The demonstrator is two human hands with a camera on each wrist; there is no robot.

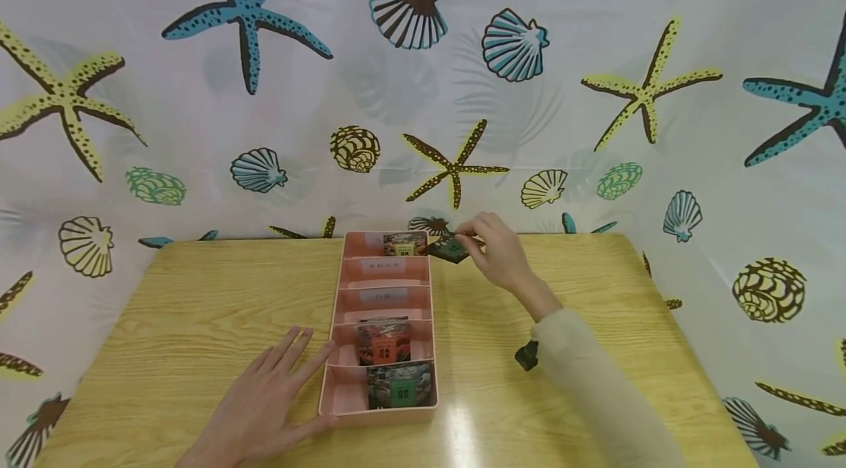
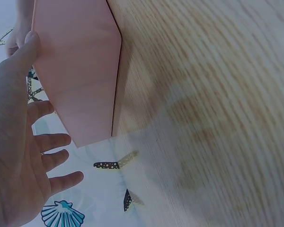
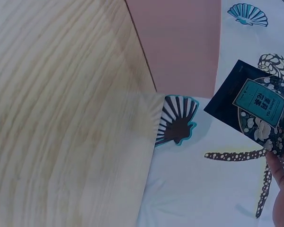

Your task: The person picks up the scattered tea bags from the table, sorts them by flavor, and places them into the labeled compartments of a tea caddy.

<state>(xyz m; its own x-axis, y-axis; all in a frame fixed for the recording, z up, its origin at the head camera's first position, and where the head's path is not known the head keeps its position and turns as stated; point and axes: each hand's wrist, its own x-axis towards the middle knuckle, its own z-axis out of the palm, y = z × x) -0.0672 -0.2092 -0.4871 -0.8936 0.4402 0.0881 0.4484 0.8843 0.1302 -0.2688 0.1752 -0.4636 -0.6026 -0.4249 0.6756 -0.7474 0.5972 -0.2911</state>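
Note:
A pink divided box [image 1: 380, 416] stands on the table, with labels on the inner walls of some compartments. My left hand [image 1: 267, 398] rests against its left side, fingers straight and spread; in the left wrist view the thumb [image 2: 31, 47] touches the box's edge. Beyond the box's far right corner, my right hand [image 1: 499, 251] pinches a dark tea bag packet [image 3: 255, 106] with a teal label, held in the air. Inside the box, a green-labelled packet [image 1: 399, 386] stands in the nearest compartment, red-labelled packets [image 1: 383, 343] in the one behind, and a yellow-labelled packet [image 1: 405, 245] in the farthest.
A small dark object [image 1: 526, 355] lies on the wooden table [image 1: 231, 292], beside the right sleeve [image 1: 588, 372] and partly hidden by it. Behind the table hangs a white curtain [image 1: 297, 123] printed with starfish and shells.

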